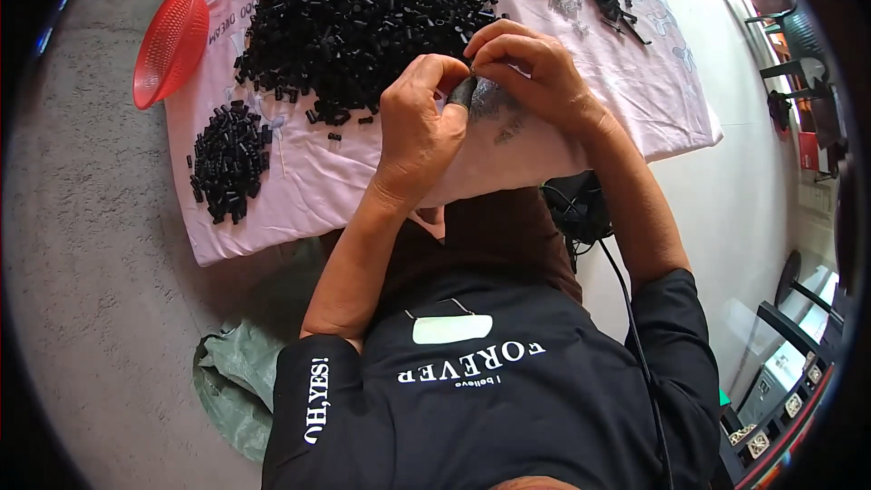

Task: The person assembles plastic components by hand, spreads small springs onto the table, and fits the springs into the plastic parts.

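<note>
Concrete floor; pink cloth [299, 191] spread as the work surface. Big heap of black tubes [354, 18] at its far edge, smaller pile [227, 161] near the left edge, red basket [171, 44] off the left corner. Left hand [417, 122] pinches one tube [463, 91] over the near edge; right hand [531, 73] fingers closed at its tip. Best held steady, ends aligned before pressing.

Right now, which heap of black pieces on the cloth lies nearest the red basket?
The small heap at the cloth's left edge, just below the red basket; the big heap lies farther right.
</note>
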`<state>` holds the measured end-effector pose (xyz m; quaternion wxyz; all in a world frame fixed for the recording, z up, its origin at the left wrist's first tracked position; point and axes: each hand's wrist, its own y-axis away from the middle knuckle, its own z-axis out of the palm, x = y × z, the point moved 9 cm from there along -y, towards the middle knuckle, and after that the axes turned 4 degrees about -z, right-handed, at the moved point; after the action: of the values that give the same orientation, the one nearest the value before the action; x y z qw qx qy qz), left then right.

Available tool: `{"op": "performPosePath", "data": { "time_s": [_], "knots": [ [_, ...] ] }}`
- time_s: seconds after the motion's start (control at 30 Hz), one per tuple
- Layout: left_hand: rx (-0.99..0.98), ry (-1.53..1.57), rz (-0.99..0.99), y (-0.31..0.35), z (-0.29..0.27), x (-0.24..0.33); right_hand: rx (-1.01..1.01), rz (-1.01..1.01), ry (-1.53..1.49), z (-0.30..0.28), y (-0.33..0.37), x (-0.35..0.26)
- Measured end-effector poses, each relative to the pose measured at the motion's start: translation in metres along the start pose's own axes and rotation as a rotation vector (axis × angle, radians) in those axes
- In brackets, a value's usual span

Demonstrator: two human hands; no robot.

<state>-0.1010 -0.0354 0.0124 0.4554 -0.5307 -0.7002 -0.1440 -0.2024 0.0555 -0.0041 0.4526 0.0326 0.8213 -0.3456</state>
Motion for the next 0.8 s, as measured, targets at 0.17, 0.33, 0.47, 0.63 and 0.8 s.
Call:
{"op": "performPosePath", "data": {
  "time_s": [0.17, 0.33, 0.47, 0.63, 0.8],
  "knots": [
    [0.021, -0.015, -0.004, 0.0, -0.002, -0.002, 0.003, 0.094, -0.158, 0.002, 0.001, 0.006],
    [0.04, 0.017, -0.01, -0.001, -0.004, 0.0, 0.019, 0.108, -0.297, 0.003, 0.003, 0.01],
    [0.048, 0.043, -0.028, -0.001, -0.007, -0.007, 0.072, 0.157, -0.514, 0.005, 0.006, 0.019],
    [0.014, 0.014, -0.058, -0.002, -0.008, -0.006, 0.062, 0.261, -0.53, 0.003, 0.008, 0.024],
    [0.009, -0.039, 0.005, -0.004, -0.007, 0.001, 0.057, 0.27, -0.565, 0.003, 0.008, 0.023]
  ]
}}
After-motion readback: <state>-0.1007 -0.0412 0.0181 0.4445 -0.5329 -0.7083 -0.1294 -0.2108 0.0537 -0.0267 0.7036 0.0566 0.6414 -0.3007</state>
